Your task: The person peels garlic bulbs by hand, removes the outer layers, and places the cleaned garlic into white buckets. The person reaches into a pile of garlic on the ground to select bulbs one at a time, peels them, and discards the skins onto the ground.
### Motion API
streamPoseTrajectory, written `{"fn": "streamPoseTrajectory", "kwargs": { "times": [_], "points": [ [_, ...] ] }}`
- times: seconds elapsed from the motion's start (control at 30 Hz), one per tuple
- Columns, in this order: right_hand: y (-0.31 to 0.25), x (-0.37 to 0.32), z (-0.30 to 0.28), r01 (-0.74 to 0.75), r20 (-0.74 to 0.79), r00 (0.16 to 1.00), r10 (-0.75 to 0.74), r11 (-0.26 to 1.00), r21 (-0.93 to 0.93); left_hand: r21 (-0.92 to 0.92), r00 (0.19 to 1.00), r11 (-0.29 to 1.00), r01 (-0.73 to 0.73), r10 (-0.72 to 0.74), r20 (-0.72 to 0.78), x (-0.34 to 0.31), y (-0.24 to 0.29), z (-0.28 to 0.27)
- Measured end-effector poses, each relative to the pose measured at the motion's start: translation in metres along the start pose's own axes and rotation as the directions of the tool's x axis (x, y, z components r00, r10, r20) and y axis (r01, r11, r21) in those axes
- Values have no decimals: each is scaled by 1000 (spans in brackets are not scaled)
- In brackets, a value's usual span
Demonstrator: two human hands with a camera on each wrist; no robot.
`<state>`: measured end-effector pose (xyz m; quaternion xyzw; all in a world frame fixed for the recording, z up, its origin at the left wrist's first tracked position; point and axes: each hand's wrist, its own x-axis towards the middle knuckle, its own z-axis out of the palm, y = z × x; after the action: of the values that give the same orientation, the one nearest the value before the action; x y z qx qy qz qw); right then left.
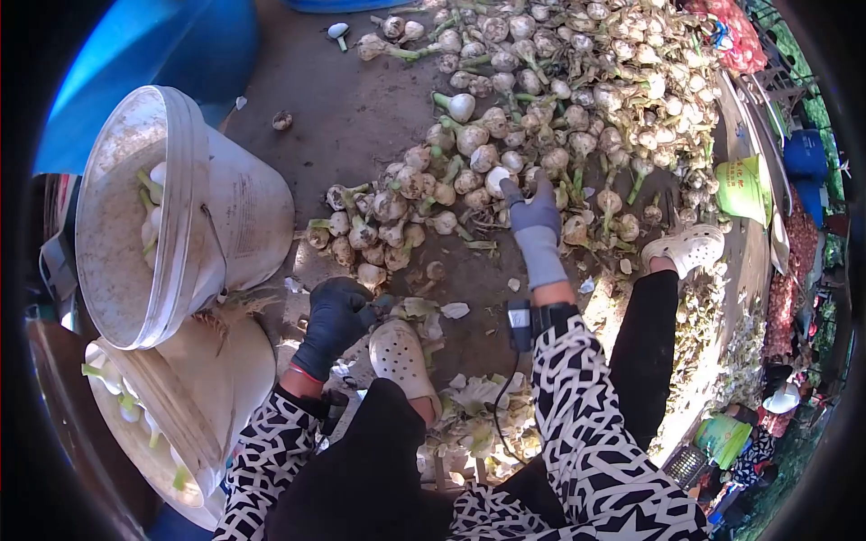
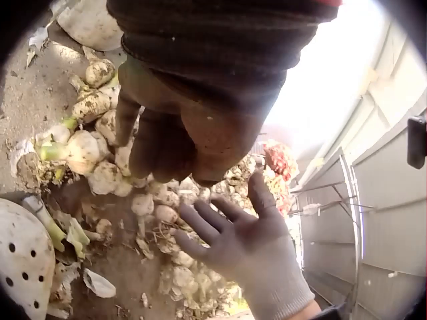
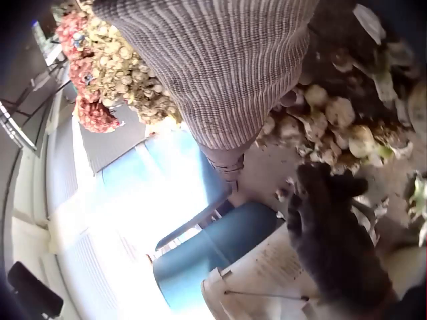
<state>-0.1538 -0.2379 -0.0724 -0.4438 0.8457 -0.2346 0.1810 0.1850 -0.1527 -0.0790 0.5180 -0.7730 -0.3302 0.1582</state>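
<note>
- Garlic bulbs (image 1: 392, 206) lie heaped on the ground (image 1: 316, 72) ahead of me, many with long stems (image 1: 403, 53).
- My right hand (image 1: 538, 230), pale-gloved, reaches over them, fingers spread apart, near a whiter bulb (image 1: 498, 182).
- My left hand (image 1: 332, 317), dark-gloved, is beside the nearest bulbs; I cannot tell whether it grips anything.
- To my left, a white bucket (image 1: 244, 180) holds a few green-stemmed bulbs (image 1: 152, 224).

Washed in hard sunlight (image 1: 603, 316), beside a pale panelled wall (image 2: 393, 193).
Beyond the left hand (image 1: 336, 320), dusty grey-brown floor (image 1: 316, 86); right of the right hand (image 1: 538, 230), bright patches; past the same hand in the left wrist view, thin metal framing (image 2: 351, 200) near the wall, white glare (image 2: 327, 87) above.
</note>
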Motion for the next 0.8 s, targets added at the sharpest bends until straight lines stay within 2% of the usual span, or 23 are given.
{"fn": "streamPoseTrajectory", "kwargs": {
  "times": [0.03, 0.07, 0.13, 0.17, 0.2, 0.23, 0.27, 0.3, 0.33, 0.37, 0.4, 0.47, 0.5, 0.53, 0.57, 0.6, 0.63, 0.67, 0.73, 0.77, 0.8],
  "points": [
    [4, 29, 4, -64, 163, 983, 79, 993, -97, 64, 995, 997, 47, -52, 91, -5, -9, 3],
    [3, 50, 9, -107, 311, 936, 168, 974, -202, 78, 995, 996, 53, -60, 79, -6, -1, -1],
    [-9, 63, 11, -56, 359, 923, 139, 971, -231, 356, 982, 916, -183, 185, 31, -6, 27, -8],
    [-15, 63, 10, -12, 398, 909, 125, 962, -273, 351, 992, 932, -94, 59, 108, -4, 29, -4],
    [-11, 56, 10, -5, 405, 907, 117, 964, -267, 358, 993, 930, -86, 53, 104, 2, 34, 0],
    [-2, 42, 7, 27, 383, 924, -1, 998, -62, -41, 997, 999, 23, -20, 74, 13, 41, 3],
    [6, 24, 5, 70, 337, 934, -115, 987, 144, -437, 993, 892, 117, -95, 71, 24, 50, 6],
    [9, -2, 5, 137, 237, 949, -206, 951, 276, -432, 993, 894, 118, -101, 63, 33, 64, 4],
    [9, -35, 8, 209, 127, 952, -279, 894, 397, -725, 963, 635, 267, -139, 232, 41, 82, -2],
    [-4, -72, -1, 264, 121, 932, -341, 870, 416, -870, 911, 271, 412, -105, 399, 48, 96, -3],
    [-20, -105, -18, 315, 116, 909, -399, 843, 436, -833, 894, 327, 446, -204, 399, 53, 102, 5],
    [-28, -141, -35, 611, -69, 770, -634, 703, 364, -834, 967, 492, 252, -93, 237, 47, 126, -10],
    [-29, -152, -42, 265, 68, 867, -494, 573, 775, -918, 983, 352, 182, -57, 172, 46, 129, -10],
    [-28, -152, -51, 269, 58, 870, -490, 570, 776, -916, 983, 358, 181, -49, 175, 43, 130, -11],
    [-24, -150, -64, 62, 181, 910, -372, 555, 830, -896, 995, 437, 76, 29, 98, 39, 131, -13],
    [-23, -150, -73, -147, 314, 914, -258, 512, 846, -866, 994, 498, -33, 111, 26, 36, 134, -15],
    [-25, -151, -68, -167, 295, 927, -232, 451, 877, -545, 982, 819, -180, 181, -52, 37, 132, -18],
    [-28, -151, -69, -161, 292, 929, -229, 460, 873, -554, 981, 812, -184, 186, -54, 34, 137, -18],
    [-36, -148, -66, -61, 275, 940, -202, 694, 718, -138, 950, 943, -302, 285, -126, 31, 155, -32],
    [-37, -148, -59, -25, 193, 957, -215, 602, 798, -205, 958, 938, -280, 261, -117, 31, 151, -33],
    [-40, -147, -61, -29, 204, 953, -223, 605, 796, -206, 961, 941, -269, 248, -123, 32, 147, -31]
  ]
}}
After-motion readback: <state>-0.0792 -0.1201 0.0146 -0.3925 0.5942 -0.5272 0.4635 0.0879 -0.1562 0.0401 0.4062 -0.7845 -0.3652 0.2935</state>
